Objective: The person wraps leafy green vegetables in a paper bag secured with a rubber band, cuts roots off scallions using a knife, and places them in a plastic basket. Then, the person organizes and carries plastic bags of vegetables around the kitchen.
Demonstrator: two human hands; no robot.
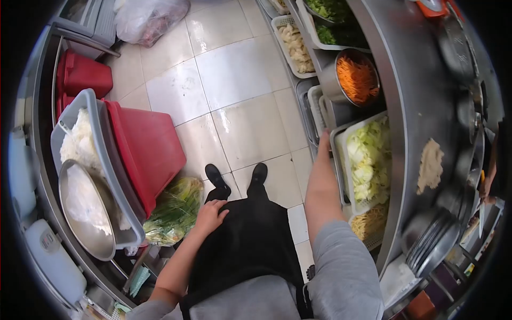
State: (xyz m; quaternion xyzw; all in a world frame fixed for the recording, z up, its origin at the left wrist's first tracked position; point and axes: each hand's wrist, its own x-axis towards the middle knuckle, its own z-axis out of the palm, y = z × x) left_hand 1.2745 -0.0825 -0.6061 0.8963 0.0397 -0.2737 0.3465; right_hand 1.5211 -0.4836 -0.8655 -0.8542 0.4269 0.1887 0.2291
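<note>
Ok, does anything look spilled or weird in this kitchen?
Yes: a tan patch sits loose on the metal counter, with no dish under it. It could be a spill, but I can't tell what it is.

On the left, has 1 bowl (104,240) over 1 tub (103,133), beside 1 bin (146,152), with bagged greens (176,213) near. Ahead, has 1 bag (152,20) on the floor (229,96). On the right, has carrot (356,80) in 1 pot (329,85), ahead of cabbage (368,160) in 1 basket (345,173), with noodles (368,221) just behind.
</note>
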